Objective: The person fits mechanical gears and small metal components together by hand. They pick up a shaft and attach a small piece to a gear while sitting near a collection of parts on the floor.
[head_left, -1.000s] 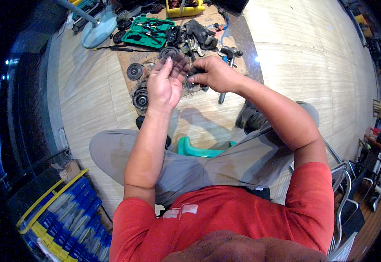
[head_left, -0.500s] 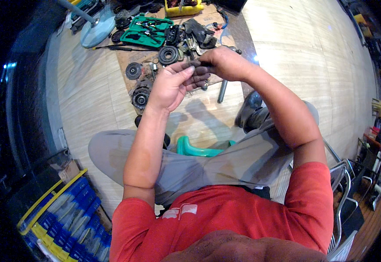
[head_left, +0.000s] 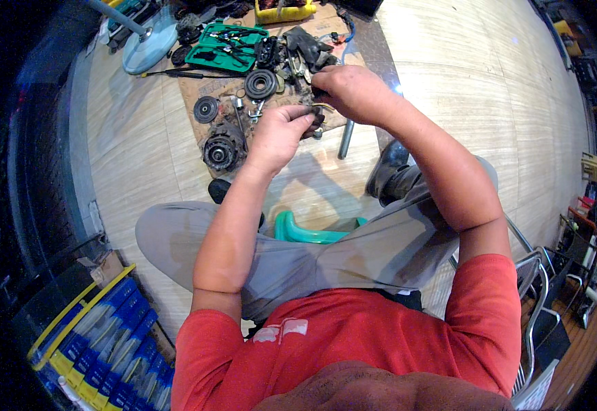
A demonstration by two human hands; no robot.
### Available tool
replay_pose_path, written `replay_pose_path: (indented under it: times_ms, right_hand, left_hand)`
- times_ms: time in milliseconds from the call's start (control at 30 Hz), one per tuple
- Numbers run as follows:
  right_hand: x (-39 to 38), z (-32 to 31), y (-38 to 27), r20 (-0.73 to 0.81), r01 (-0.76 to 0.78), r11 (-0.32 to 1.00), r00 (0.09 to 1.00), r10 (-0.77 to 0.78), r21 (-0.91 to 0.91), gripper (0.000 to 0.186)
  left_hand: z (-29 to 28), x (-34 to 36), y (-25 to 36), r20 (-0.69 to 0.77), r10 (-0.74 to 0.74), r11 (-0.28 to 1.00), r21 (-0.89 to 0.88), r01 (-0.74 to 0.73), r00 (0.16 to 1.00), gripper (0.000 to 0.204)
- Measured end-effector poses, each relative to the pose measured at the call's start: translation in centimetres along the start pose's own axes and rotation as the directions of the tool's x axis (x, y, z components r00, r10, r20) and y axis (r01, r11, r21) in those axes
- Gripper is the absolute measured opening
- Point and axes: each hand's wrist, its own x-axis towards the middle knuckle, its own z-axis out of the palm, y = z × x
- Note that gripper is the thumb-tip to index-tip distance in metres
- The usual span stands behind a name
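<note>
Over the parts on the floor, my left hand (head_left: 274,139) is closed, thumb pressed against its blackened fingers. A thin, pale curved piece (head_left: 324,106) shows at those fingertips, too small to name. Just right of it and slightly farther away, my right hand (head_left: 353,90) is closed with its fingers curled down; whatever they hold is hidden. Left of my hands lie a round black pulley-like part (head_left: 260,84), a smaller dark disc (head_left: 206,109) and a greasy round housing (head_left: 221,151). A metal tube (head_left: 345,140) lies below my right hand.
Beyond my hands are a green tool case (head_left: 221,48) with pliers-like tools, dark gloves (head_left: 308,48) and a yellow container (head_left: 284,11). Stained cardboard (head_left: 195,89) lies beneath the parts. A round stand base (head_left: 149,49) is far left. A green stool (head_left: 305,235) shows between my legs.
My left hand has turned from a spread, open palm to a closed pinch. My right hand has shifted slightly nearer me and right. A thin curved piece now shows between them.
</note>
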Motion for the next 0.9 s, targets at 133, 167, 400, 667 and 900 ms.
replay_pose_path:
  times_ms: [133, 167, 400, 667, 900]
  right_hand:
    - [-0.2, 0.4, -0.6, -0.052, -0.028, 0.999, 0.998, 0.029, 0.027, 0.018]
    - [-0.2, 0.4, -0.7, -0.064, -0.034, 0.997, 0.997, 0.039, 0.072, 0.018]
    - [-0.5, 2.5, -2.4, -0.105, -0.13, 0.886, 0.975, 0.196, 0.445, 0.021]
    - [-0.3, 3.7, -2.9, -0.03, -0.12, 0.849, 0.987, 0.158, 0.515, 0.021]
    - [0.5, 1.0, -1.1, 0.088, -0.022, 0.831, 0.996, -0.033, 0.556, 0.026]
  left_hand:
    - [0.3, 0.1, 0.2, -0.063, -0.019, 1.0, 0.022, 0.02, 0.998, 0.023]
    - [0.5, 0.0, 0.5, -0.089, -0.033, 0.999, 0.022, 0.035, 0.996, 0.023]
    - [-1.0, 0.9, -0.1, -0.143, 0.052, 0.755, -0.642, -0.133, 0.988, 0.02]
    - [-2.5, 1.0, 0.2, -0.176, 0.178, 0.606, -0.756, -0.249, 0.968, 0.021]
    - [-5.4, -0.5, 2.8, -0.161, 0.29, 0.558, -0.773, -0.303, 0.943, 0.018]
